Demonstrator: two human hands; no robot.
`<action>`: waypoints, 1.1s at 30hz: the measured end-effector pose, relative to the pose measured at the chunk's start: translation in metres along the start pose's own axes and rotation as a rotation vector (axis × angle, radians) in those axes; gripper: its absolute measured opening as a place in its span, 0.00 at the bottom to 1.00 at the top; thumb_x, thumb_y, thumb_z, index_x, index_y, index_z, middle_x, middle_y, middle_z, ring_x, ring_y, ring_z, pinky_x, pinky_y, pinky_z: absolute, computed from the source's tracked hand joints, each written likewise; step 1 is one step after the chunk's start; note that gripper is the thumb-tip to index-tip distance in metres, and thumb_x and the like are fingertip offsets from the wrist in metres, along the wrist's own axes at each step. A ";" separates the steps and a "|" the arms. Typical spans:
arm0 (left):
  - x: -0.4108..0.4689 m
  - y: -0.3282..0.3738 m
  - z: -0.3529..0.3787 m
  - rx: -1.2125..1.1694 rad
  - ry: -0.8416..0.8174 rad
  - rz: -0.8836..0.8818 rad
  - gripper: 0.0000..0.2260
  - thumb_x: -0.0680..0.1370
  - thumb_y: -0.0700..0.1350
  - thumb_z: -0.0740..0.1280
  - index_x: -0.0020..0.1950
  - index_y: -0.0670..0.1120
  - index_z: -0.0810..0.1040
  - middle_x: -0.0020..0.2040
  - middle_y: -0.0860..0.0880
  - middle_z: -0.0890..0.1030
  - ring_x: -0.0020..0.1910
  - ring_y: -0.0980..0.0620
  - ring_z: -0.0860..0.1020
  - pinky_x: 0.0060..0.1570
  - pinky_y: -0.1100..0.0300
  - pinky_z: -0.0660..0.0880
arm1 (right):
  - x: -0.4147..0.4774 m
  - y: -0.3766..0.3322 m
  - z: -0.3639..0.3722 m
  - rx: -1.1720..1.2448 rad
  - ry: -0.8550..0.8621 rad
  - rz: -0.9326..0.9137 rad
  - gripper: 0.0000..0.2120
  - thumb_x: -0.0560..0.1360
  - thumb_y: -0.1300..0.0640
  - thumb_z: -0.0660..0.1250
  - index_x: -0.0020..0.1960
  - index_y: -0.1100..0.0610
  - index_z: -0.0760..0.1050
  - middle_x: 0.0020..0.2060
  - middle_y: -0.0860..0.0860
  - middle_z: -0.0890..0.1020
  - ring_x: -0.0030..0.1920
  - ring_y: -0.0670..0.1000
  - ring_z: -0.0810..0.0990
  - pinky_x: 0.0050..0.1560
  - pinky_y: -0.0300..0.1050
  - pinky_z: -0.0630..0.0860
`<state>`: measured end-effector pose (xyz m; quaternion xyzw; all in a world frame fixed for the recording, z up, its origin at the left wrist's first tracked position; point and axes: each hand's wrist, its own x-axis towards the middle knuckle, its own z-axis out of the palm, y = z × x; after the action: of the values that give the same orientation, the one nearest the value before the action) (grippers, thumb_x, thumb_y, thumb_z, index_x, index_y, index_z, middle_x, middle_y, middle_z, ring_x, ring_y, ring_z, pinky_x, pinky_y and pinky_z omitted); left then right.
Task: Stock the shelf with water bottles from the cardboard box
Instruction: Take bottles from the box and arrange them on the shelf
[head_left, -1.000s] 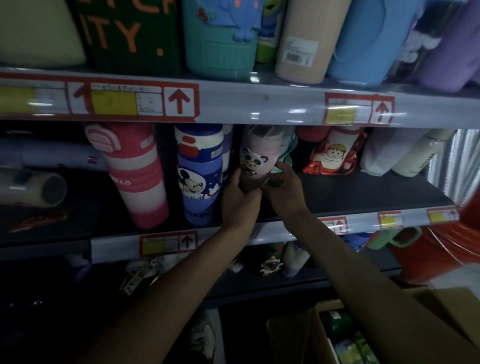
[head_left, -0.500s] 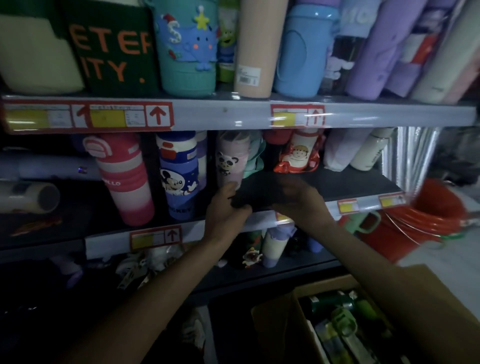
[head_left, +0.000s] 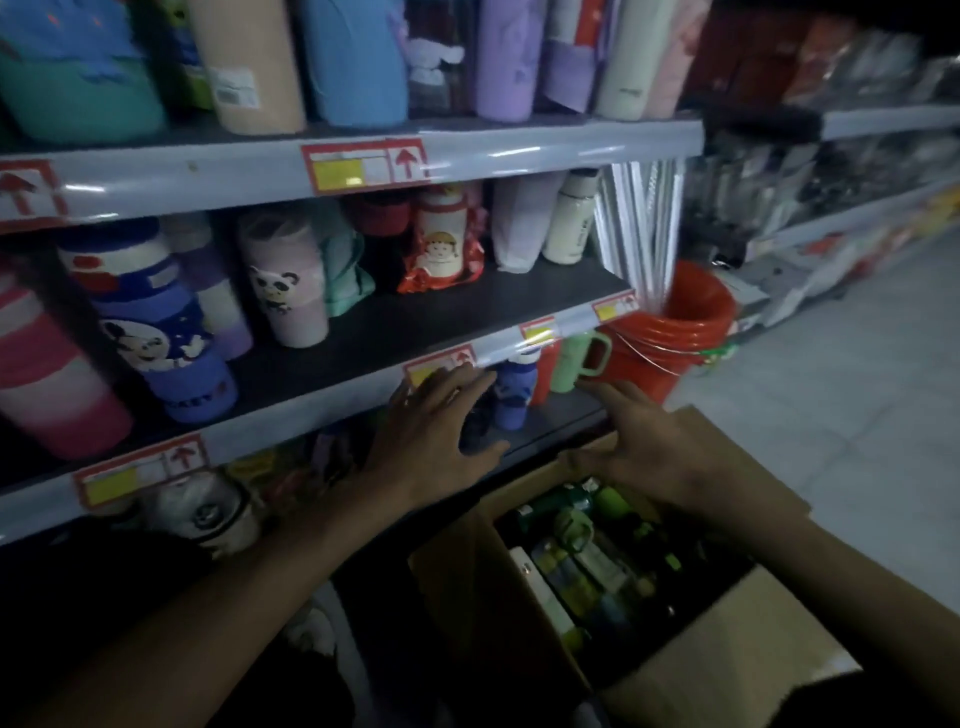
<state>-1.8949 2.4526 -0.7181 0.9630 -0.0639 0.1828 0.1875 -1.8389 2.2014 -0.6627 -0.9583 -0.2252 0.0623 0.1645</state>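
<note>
**Both hands empty between shelf and box**

The left hand (head_left: 436, 431) hovered at the front lip of the middle shelf (head_left: 415, 338), and the right hand (head_left: 660, 457) hovered over the far rim of the cardboard box (head_left: 457, 587). Both sets of fingers were spread and held nothing. The water bottles (head_left: 576, 551) lay jumbled in the box, near and right.

The likely trouble was that loops and straps in that dim heap could snag a lifted bottle. The panda bottle (head_left: 285, 296), standing beside the bare shelf gap, could also be knocked over.

Counted: two hands, one box, and at least eight bottles on that shelf. Those in the box were too dark to count.
</note>
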 end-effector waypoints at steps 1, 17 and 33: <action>0.002 0.007 0.009 0.012 -0.048 0.024 0.38 0.73 0.70 0.60 0.79 0.53 0.66 0.79 0.52 0.66 0.77 0.50 0.63 0.73 0.42 0.63 | -0.009 0.009 -0.001 -0.056 -0.015 0.013 0.48 0.65 0.33 0.73 0.80 0.47 0.62 0.74 0.54 0.69 0.72 0.58 0.71 0.71 0.55 0.69; 0.018 0.070 0.140 0.353 -0.684 0.278 0.39 0.72 0.71 0.49 0.82 0.57 0.55 0.81 0.46 0.58 0.80 0.43 0.56 0.77 0.36 0.52 | -0.096 0.154 0.059 -0.312 -0.360 0.218 0.42 0.75 0.33 0.66 0.81 0.48 0.54 0.76 0.56 0.62 0.77 0.61 0.59 0.78 0.61 0.58; 0.058 0.052 0.289 0.349 -0.766 0.184 0.33 0.81 0.55 0.61 0.83 0.51 0.50 0.70 0.42 0.71 0.64 0.39 0.74 0.58 0.47 0.72 | -0.087 0.164 0.107 -0.231 -0.587 0.172 0.30 0.81 0.48 0.67 0.78 0.53 0.60 0.71 0.58 0.68 0.68 0.61 0.73 0.63 0.57 0.75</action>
<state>-1.7566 2.2905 -0.9281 0.9688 -0.1828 -0.1639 -0.0326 -1.8696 2.0547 -0.8153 -0.9273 -0.1867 0.3236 -0.0229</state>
